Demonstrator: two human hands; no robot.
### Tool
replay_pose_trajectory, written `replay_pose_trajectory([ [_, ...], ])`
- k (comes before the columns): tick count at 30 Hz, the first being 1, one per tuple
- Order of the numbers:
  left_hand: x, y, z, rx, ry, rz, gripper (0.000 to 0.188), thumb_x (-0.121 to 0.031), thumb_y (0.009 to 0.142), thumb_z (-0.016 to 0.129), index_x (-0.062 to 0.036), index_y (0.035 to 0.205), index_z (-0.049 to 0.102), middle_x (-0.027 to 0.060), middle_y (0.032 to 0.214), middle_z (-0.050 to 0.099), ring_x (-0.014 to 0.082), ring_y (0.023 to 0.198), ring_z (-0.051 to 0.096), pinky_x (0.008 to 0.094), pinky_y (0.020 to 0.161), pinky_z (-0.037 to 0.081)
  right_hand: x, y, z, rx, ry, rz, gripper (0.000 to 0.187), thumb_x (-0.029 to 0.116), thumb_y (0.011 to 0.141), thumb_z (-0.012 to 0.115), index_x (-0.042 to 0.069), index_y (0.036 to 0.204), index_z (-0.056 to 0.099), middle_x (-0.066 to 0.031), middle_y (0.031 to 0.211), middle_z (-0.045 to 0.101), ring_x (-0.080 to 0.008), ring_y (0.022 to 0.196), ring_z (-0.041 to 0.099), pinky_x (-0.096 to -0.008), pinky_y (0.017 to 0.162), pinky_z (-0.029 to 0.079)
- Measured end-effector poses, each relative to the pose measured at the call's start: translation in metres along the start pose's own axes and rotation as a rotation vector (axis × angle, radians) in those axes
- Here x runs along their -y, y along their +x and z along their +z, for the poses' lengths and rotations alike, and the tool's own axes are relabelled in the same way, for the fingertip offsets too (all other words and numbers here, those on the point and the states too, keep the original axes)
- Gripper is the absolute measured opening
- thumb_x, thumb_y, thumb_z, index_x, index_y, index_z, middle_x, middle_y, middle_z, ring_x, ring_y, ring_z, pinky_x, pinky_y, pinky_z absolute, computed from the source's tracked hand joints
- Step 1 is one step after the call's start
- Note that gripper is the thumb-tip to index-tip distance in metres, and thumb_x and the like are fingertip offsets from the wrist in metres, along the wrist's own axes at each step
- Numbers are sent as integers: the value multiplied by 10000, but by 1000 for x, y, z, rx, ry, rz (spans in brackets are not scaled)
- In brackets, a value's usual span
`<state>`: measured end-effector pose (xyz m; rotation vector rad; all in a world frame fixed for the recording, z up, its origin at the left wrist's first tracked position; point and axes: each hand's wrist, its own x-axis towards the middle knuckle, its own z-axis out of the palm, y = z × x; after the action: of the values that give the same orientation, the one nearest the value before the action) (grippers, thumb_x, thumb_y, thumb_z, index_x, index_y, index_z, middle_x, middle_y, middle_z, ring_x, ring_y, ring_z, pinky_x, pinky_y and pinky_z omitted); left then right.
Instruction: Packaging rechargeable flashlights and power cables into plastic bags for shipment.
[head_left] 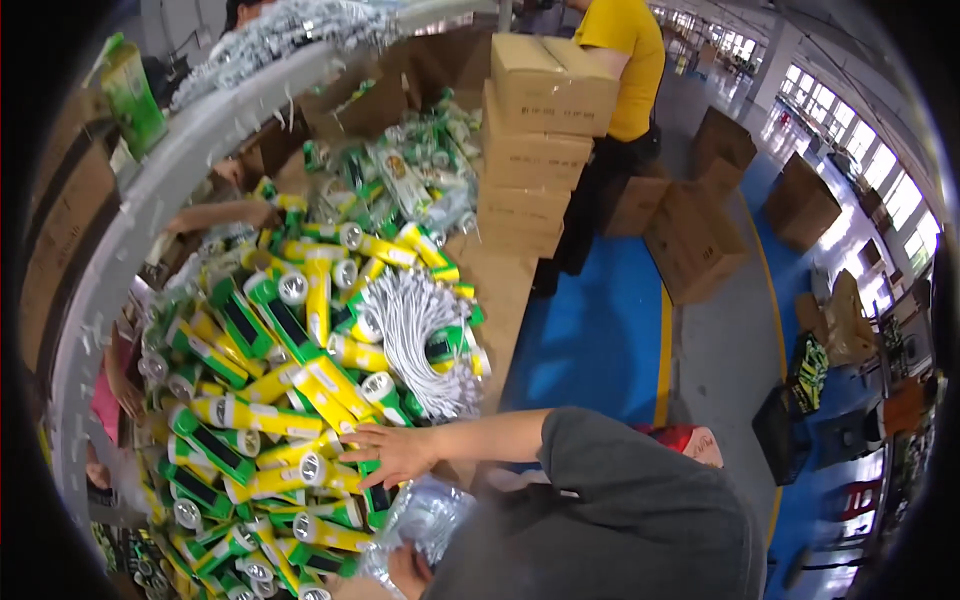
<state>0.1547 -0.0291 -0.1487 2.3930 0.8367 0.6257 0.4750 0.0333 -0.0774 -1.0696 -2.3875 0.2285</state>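
A large heap of yellow-and-green flashlights (pixel 265 415), many with dark panels on their sides, covers the table on my left. My right hand (pixel 388 452) reaches leftward over the near right edge of the heap, fingers spread and nothing held in them. Just beneath its fingers lie a yellow flashlight and a green one. At the lower edge my left hand (pixel 405 572) shows only in part, its fingers curled at a clear plastic bag (pixel 430 515). Beyond my right hand, a bundle of white cords (pixel 410 335) rests on the flashlights.
Bagged flashlights (pixel 400 175) lie farther back, beside stacked cardboard boxes (pixel 535 155). A person in a yellow shirt (pixel 625 60) stands behind the stack. Another person's arm (pixel 225 214) reaches in from the left. Open cartons (pixel 695 240) sit on the floor to the right.
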Motion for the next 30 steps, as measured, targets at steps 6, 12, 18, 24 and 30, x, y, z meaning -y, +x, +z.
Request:
replay_pose_trajectory([
  [6, -44, 30, -40, 125, -19, -163, 308, -21, 766, 636, -85, 1063, 692, 135, 838, 578, 308, 760, 574, 404, 691, 475, 23, 10, -11, -37, -102, -36, 513, 221, 837, 648, 313, 1325, 520, -142, 1564, 219, -386, 1463, 113, -611, 1145, 140],
  [12, -60, 49, -58, -171, 38, -153, 85, -36, 801, 664, -62, 880, 679, 117, 821, 621, 321, 748, 612, 398, 645, 490, 108, 22, 12, 234, 73, 151, 201, 236, 801, 651, 74, 914, 611, -78, 973, 615, -277, 957, 589, -431, 801, 479],
  [18, -71, 45, -66, -146, -148, -378, 80, -76, 811, 680, -47, 886, 681, 108, 807, 639, 295, 692, 622, 372, 619, 495, 102, 28, 26, 266, 99, 42, 169, 218, 782, 623, 72, 858, 583, -86, 909, 596, -261, 893, 596, -391, 700, 507],
  [24, -25, 0, -15, 44, -211, -341, 163, -84, 792, 678, -45, 950, 700, 103, 870, 652, 290, 773, 631, 368, 705, 508, 72, -19, 68, 87, 204, -198, 171, 209, 812, 575, 44, 854, 578, -144, 880, 594, -317, 817, 600, -436, 706, 492],
  [30, -40, 2, -22, 18, 173, -77, 266, -118, 680, 689, -118, 946, 694, 111, 939, 611, 330, 886, 599, 443, 701, 458, 81, -18, 62, 321, 414, -18, 211, 240, 783, 588, 35, 762, 636, -155, 810, 622, -360, 790, 615, -474, 675, 495],
])
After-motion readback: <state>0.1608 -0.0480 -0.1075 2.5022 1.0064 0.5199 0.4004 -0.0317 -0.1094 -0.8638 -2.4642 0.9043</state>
